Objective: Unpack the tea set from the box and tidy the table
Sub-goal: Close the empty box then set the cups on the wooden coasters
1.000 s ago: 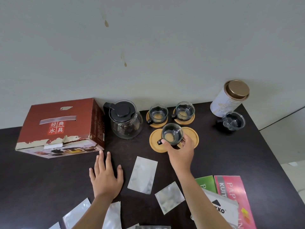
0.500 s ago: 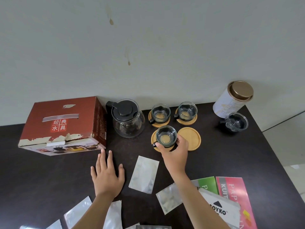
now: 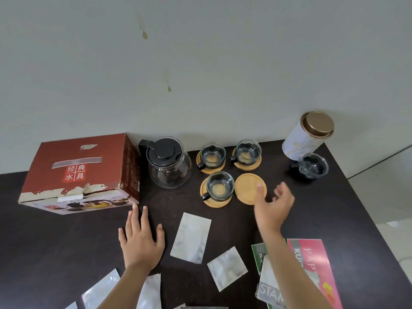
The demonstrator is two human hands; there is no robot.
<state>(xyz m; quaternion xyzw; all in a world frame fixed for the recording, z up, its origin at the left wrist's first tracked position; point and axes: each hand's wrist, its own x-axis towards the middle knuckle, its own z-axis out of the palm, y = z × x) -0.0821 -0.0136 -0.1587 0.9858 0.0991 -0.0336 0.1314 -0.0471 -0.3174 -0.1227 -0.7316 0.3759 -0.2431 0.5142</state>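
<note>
The red tea-set box (image 3: 75, 172) lies at the back left of the dark table (image 3: 334, 219). Beside it stands a glass teapot (image 3: 168, 163) with a black lid. Three glass cups sit on wooden coasters: two at the back (image 3: 213, 156) (image 3: 248, 152) and one nearer (image 3: 219, 187). A bare wooden coaster (image 3: 248, 189) lies right of that near cup. A fourth glass cup (image 3: 312, 166) stands on the table at the far right. My left hand (image 3: 140, 241) rests flat on the table. My right hand (image 3: 273, 207) hovers just right of the bare coaster, fingers loosely curled, holding nothing.
A white tin (image 3: 308, 136) with a gold lid stands behind the far-right cup. Several silvery foil pouches (image 3: 191, 237) lie on the near table. Booklets and a pink leaflet (image 3: 312, 264) lie at the near right. The table's right edge runs close to the tin.
My right hand set the cup down on the near left coaster, let go of it, and moved right past the bare coaster. My left hand stayed flat.
</note>
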